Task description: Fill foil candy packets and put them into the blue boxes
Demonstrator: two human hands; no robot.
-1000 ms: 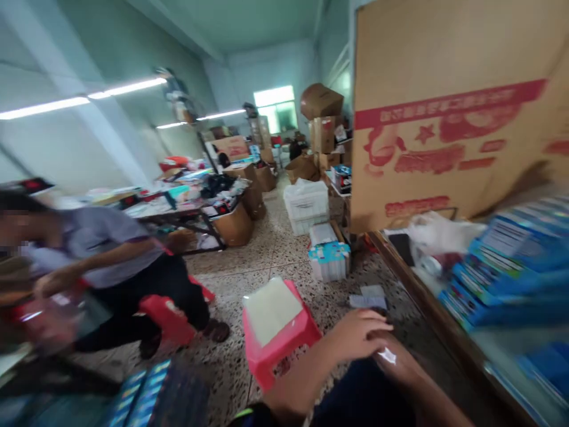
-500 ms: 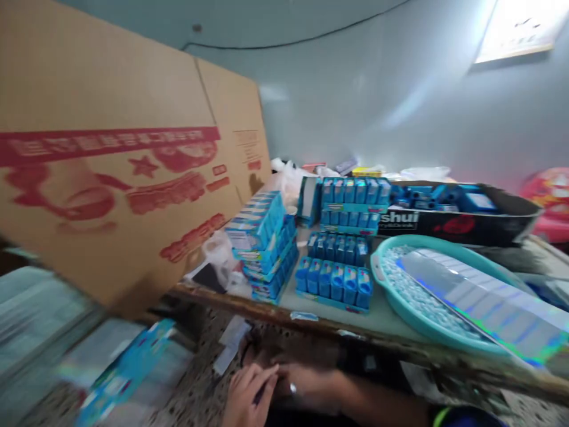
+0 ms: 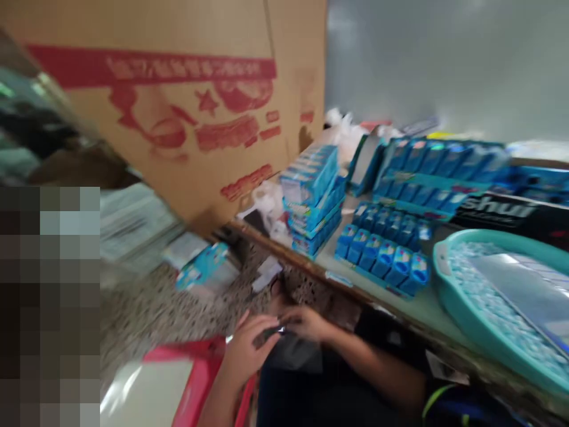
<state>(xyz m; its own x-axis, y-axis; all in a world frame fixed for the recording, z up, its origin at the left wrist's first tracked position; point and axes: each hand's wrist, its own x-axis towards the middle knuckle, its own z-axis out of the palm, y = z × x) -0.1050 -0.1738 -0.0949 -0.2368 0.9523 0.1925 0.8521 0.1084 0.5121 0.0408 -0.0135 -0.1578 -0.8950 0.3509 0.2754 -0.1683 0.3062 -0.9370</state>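
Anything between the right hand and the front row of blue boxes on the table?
Yes: the table's front edge runs between the right hand and the front row of blue boxes, with a pale strip along it. Nothing else visible stands in between.

Dim overall, motion blur throughout; red print on large brown cardboard sheet (image 3: 178,130) smeared, right hand (image 3: 307,323) soft. Glare streaks pale flat sheet (image 3: 149,391), lower left. Dark shadow under wooden-edged table (image 3: 311,270); left edge pixelated.

The cardboard sheet (image 3: 178,124) looks matt, the basin (image 3: 456,301) smooth plastic (faintly glossy).
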